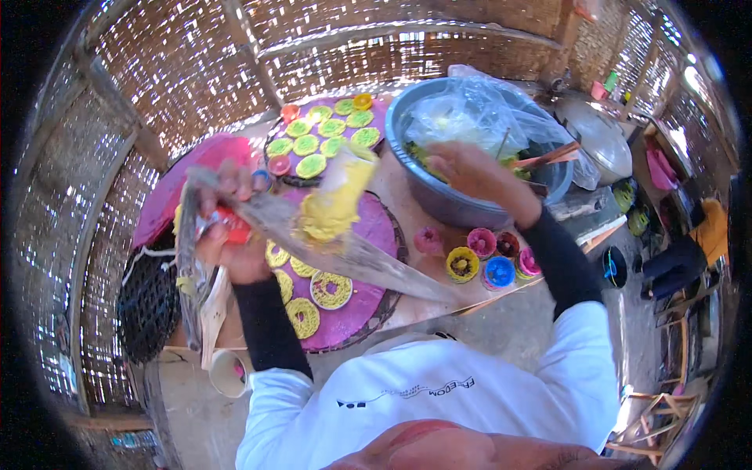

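The worktop (pixel 407 196) is a pale, bare surface running from the near left to the far right. Near the middle lies a round purple tray (pixel 368 227) bearing yellow coiled rounds on its near left part. Farther off, touching the back wall side, a second purple tray (pixel 380 117) carries green and yellow rounds. To the far right stands a large grey metal basin (pixel 450 200) with a clear plastic bag in it. Near the right edge sits a cluster of small coloured cups (pixel 482 254), pink, yellow, blue and red, close together.
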{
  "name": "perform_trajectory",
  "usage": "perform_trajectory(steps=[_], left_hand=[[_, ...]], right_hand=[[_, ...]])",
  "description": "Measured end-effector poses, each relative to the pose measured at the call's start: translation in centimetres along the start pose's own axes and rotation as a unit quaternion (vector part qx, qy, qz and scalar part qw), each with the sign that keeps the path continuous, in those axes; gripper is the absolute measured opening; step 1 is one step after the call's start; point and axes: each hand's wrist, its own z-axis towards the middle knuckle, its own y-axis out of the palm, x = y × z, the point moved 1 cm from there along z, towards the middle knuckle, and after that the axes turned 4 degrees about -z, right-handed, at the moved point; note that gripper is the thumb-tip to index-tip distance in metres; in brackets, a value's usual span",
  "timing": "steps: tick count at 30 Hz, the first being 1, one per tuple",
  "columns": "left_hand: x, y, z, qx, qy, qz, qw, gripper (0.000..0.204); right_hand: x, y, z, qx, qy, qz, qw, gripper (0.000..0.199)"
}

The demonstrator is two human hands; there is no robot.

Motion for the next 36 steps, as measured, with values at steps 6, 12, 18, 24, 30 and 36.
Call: perform_trajectory(steps=[6, 12, 18, 24, 30, 36], left_hand=[[-3.9, -0.2, 0.2, -0.111, -0.018, -0.271, 0.956, 0.027], [1.8, -6.0, -1.5, 0.186, -0.214, 0.112, 0.952, 0.039], [2.2, -4.7, -6.3, 0.004, -0.085, 0.528, 0.845, 0.035], [3.6, -1.3, -6.7, -0.155, -0.143, 0.794, 0.57, 0.044], [2.7, -1.1, -9.1, -0.111, -0.262, 0.668, 0.687, 0.045], [1.1, -2.1, -11.3, -0.121, -0.37, 0.625, 0.676, 0.054]], right_hand=[[-18.6, 3.7, 1.1, -0.301, 0.186, 0.893, 0.28, 0.088], [-17.2, 4.3, -1.4, -0.083, 0.257, 0.929, 0.254, 0.061], [-14.8, 3.2, -1.1, 0.035, 0.278, 0.681, 0.677, 0.056], [-15.9, 2.0, 1.5, 0.094, 0.055, 0.397, 0.911, 0.072], [-16.7, 2.3, 1.9, -0.013, -0.038, 0.285, 0.958, 0.08], [-16.5, 5.6, -0.1, -0.097, 0.009, 0.323, 0.941, 0.089]])
